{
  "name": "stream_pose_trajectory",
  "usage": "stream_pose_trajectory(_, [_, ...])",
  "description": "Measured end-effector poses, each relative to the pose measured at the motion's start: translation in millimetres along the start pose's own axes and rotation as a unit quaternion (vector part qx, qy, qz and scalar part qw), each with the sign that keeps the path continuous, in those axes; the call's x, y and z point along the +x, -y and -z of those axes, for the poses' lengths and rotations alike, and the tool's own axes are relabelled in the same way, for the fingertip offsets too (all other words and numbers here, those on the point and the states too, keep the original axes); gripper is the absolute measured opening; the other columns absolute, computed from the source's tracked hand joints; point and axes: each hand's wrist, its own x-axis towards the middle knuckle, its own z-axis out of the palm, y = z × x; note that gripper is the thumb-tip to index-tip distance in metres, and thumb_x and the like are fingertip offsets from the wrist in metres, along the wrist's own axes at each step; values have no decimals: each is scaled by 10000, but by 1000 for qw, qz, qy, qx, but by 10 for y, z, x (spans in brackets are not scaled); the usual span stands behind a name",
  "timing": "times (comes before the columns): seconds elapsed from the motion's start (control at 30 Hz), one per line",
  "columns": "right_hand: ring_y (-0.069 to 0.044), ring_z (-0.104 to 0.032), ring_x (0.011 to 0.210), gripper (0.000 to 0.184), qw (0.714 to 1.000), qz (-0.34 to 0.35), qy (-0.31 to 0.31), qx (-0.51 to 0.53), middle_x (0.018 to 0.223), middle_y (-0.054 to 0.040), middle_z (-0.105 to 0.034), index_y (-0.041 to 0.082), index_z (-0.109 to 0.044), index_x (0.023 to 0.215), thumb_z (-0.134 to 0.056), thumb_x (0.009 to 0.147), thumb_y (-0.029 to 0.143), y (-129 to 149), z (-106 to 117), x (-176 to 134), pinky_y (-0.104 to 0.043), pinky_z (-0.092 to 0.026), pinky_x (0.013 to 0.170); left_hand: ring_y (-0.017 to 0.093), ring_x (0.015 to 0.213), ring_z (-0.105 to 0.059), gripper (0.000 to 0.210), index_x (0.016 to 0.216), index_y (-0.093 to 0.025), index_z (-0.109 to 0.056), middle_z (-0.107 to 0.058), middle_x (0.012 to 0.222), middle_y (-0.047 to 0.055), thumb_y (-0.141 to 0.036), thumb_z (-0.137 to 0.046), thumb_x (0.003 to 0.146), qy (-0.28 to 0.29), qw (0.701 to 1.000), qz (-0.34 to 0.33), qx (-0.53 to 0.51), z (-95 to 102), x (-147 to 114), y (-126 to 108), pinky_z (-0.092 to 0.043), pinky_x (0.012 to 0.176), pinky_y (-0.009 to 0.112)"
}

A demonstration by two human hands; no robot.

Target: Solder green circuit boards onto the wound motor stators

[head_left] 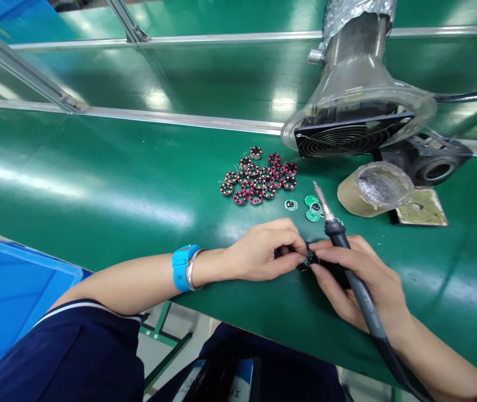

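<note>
Both hands on one small dark part (310,260), just in from the near edge of the worktop (138,184), between that edge and the loose boards. Left hand (263,250): thumb and forefinger pinching the part from its left. Right hand (383,286): thumb and forefinger closed on the same part from the other side, fingertips nearly meeting the left's. Part mostly covered by fingers, so can't tell its full shape or whether it rests on the surface. Soldering iron (358,293) lies across the right hand, metal tip up toward the far edge and clear of the part, cord end down toward the near edge. Can't see which fingers carry it. Past the hands, toward the far edge: loose pile of copper-and-red wire coils (265,172), some with wire ends sticking up. Right of the pile, nearer the hands: a few round green boards (311,199), some overlapping, plus a single board (291,205) just left of them. By the far edge on the right: clear funnel (359,72) with a black fan (351,137) in its mouth, then a tan cup (352,192) with grey residue inside, tilted beside a black stand (435,167). Blue watch (183,268) on left wrist.
</note>
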Motion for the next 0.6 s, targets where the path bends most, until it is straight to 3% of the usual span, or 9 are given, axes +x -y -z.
stream_pose_trajectory(0.1, [-177, -673, 929, 461, 999, 25, -18, -18, 1069, -45, -707, 264, -589, 1164, -651, 784, 11, 32, -2, 3, -366, -571, 804, 123, 780, -594, 60, 877, -150, -644, -630, 856, 36, -179, -591, 875, 3, 1000, 9, 2, -12, 11, 5, -497, 706, 241])
stream_pose_trajectory(0.33, [-175, -679, 916, 458, 996, 69, 7, -54, 1059, -55, -724, 245, -588, 1175, -634, 786, 9, 37, 13, -25, -360, -578, 781, 132, 776, -569, 66, 863, -142, -621, -615, 844, 43, -173, -569, 888, 19, 1000, 7, 19, 52, 31, 7, -482, 702, 254])
stream_pose_trajectory(0.5, [-162, -673, 882, 417, 997, 61, 26, -45, 1036, -42, -727, 228, -611, 1141, -611, 799, -10, 66, 25, -44, -340, -572, 786, 137, 809, -582, 78, 870, -158, -614, -625, 865, 46, -157, -538, 886, 30, 998, -19, 47, 72, 21, 25, -494, 747, 256])
stream_pose_trajectory(0.6, [-151, -676, 861, 473, 999, 21, -11, -47, 1011, -20, -727, 241, -627, 1195, -598, 807, -28, 165, 71, -80, -305, -565, 770, 130, 824, -593, 109, 875, -162, -624, -631, 879, 48, -159, -517, 900, 28, 996, -38, 73, 66, 6, 39, -501, 754, 237])
